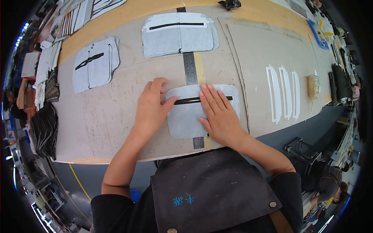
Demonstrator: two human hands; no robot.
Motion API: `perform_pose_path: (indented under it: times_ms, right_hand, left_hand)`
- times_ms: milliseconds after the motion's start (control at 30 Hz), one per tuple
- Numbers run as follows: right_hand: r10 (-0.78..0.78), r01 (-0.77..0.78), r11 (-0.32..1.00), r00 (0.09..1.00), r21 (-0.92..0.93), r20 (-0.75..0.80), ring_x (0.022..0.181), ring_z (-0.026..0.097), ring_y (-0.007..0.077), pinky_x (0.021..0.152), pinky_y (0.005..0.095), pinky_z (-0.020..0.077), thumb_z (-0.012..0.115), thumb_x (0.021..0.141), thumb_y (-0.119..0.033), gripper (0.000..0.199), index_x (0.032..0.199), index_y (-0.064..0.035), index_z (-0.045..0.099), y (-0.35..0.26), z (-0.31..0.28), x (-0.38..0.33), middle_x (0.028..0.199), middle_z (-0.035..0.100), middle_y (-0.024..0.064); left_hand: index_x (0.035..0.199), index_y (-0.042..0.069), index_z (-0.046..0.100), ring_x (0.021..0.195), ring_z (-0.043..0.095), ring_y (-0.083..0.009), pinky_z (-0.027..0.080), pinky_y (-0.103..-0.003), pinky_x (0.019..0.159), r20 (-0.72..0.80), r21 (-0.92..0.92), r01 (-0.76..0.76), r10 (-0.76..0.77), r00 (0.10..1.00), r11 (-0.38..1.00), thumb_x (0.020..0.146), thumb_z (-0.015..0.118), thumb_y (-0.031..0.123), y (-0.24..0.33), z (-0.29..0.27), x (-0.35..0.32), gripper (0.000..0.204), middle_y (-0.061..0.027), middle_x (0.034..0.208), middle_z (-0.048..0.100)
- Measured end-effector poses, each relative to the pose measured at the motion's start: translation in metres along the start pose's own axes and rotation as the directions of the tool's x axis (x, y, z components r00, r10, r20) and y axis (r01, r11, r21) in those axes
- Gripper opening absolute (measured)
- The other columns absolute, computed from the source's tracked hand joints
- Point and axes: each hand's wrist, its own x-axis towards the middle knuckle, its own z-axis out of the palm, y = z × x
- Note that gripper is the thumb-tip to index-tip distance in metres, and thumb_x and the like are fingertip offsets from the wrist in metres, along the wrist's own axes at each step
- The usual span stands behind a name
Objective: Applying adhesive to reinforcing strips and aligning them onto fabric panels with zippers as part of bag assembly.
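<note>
A light grey fabric panel [186, 123] with rounded corners and a dark slot across its upper part lies in front of me. A narrow black strip [187, 101] shows along the slot. My right hand [221, 112] rests flat on the panel's right half, covering part of the slot, fingers stretched out. At the left edge, my left hand [152, 105] has its thumb on the panel by the slot's left end, its other fingers bent and apart from the thumb. Under the panel runs a steel ruler [190, 70], partly hidden.
Farther back lies a stack of similar panels [163, 40], with another stack [103, 72] at the left. White slotted frames [275, 95] and a glue bottle [313, 88] are on the right. A blue tray [318, 34] sits far right. Dark fabric pieces [43, 128] hang at the left edge.
</note>
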Motion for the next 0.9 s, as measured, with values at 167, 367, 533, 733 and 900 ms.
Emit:
perform_pose_path:
  times_ms: [167, 367, 533, 733, 900]
  right_hand:
    - [-0.032, 0.032, 0.999, 0.999, 0.044, 0.006, 0.145, 0.026, 0.0333, 0.119, 0.044, 0.0203, 0.057, 0.093, -0.026, 0.064, 0.143, 0.0076, 0.036, -0.007, 0.0, 0.002, 0.154, 0.031, 0.021]
    - [-0.054, 0.054, 0.998, 0.999, 0.023, -0.003, 0.144, 0.029, 0.0326, 0.119, 0.0441, 0.0224, 0.056, 0.093, -0.016, 0.057, 0.142, 0.0071, 0.038, -0.001, -0.002, -0.005, 0.153, 0.033, 0.0202]
    - [-0.062, 0.062, 0.998, 0.998, 0.03, -0.003, 0.143, 0.03, 0.0325, 0.118, 0.0441, 0.024, 0.056, 0.092, -0.016, 0.055, 0.14, 0.0071, 0.04, -0.001, -0.004, -0.005, 0.152, 0.035, 0.02]
    - [-0.053, 0.053, 0.998, 0.999, 0.026, 0.001, 0.143, 0.031, 0.0324, 0.118, 0.0439, 0.0247, 0.056, 0.093, -0.016, 0.055, 0.141, 0.0073, 0.04, -0.002, -0.005, -0.006, 0.152, 0.035, 0.0195]
    - [-0.041, 0.041, 0.999, 0.999, 0.029, 0.008, 0.143, 0.03, 0.0326, 0.117, 0.0437, 0.025, 0.056, 0.093, -0.016, 0.056, 0.141, 0.0073, 0.04, -0.003, -0.007, -0.005, 0.152, 0.035, 0.0194]
  left_hand:
    - [0.103, 0.002, 0.062, 0.06, 0.054, -0.0127, 0.049, -0.027, 0.057, 0.023, 0.067, -0.046, 0.044, 0.999, 0.997, 0.075, 0.079, 0.003, -0.014, -0.007, -0.006, 0.033, -0.0081, 0.089, 0.058]
    - [0.097, 0.003, 0.063, 0.077, 0.062, -0.0293, 0.051, -0.038, 0.068, 0.038, 0.145, -0.2, 0.197, 0.98, 0.969, 0.073, 0.077, 0.003, -0.019, -0.002, -0.005, 0.027, -0.0122, 0.089, 0.059]
    - [0.09, 0.003, 0.062, 0.077, 0.061, -0.032, 0.05, -0.04, 0.069, 0.046, 0.11, -0.116, 0.112, 0.993, 0.987, 0.075, 0.075, 0.002, -0.004, 0.001, -0.005, 0.02, -0.0125, 0.087, 0.058]
    - [0.087, 0.001, 0.062, 0.077, 0.061, -0.0333, 0.049, -0.041, 0.07, 0.068, 0.142, -0.178, 0.17, 0.983, 0.974, 0.077, 0.073, 0.004, -0.009, 0.001, 0.005, 0.015, -0.0138, 0.085, 0.058]
    - [0.081, 0.001, 0.062, 0.077, 0.061, -0.033, 0.049, -0.042, 0.069, 0.066, 0.157, -0.052, 0.042, 0.997, 0.986, 0.079, 0.071, 0.005, -0.004, -0.002, 0.006, 0.01, -0.014, 0.086, 0.06]
